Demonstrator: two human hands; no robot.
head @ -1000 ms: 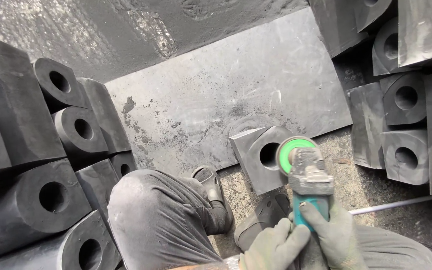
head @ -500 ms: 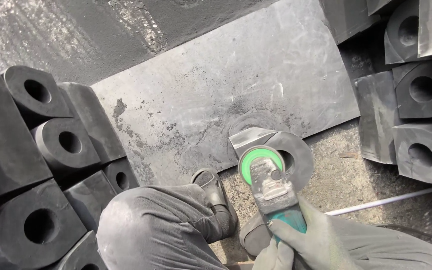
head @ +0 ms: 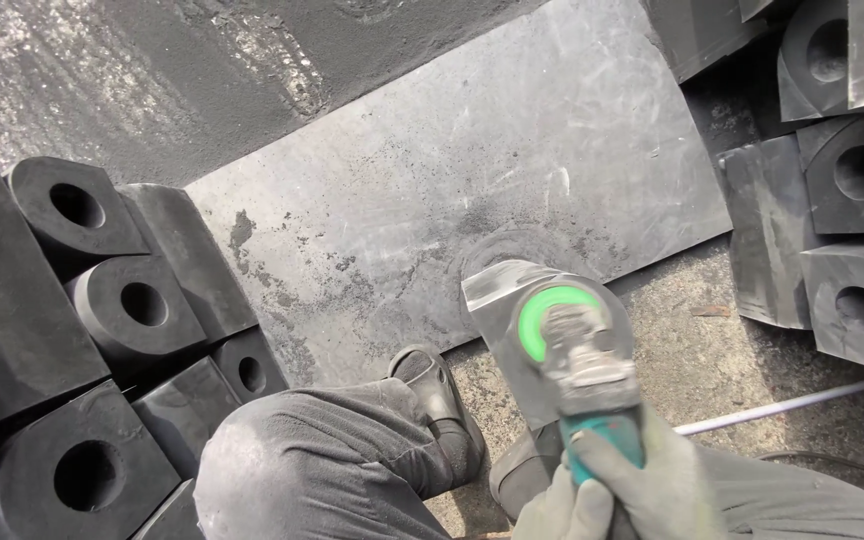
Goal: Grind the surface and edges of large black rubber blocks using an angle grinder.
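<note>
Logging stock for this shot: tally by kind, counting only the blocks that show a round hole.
Black blocks with a visible round hole: 7 (4 left, 3 right)
Angle grinder: 1
Gloved hands: 2
Flat grey slab: 1
Total: 11

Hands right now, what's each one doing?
Left hand: gloved, closed on the angle grinder handle.
Right hand: gloved, gripping the grinder body.

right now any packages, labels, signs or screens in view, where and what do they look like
None in view: only dark blocks with round holes, a grey metal plate, and a teal angle grinder with a green disc, held in gloved hands.
</note>
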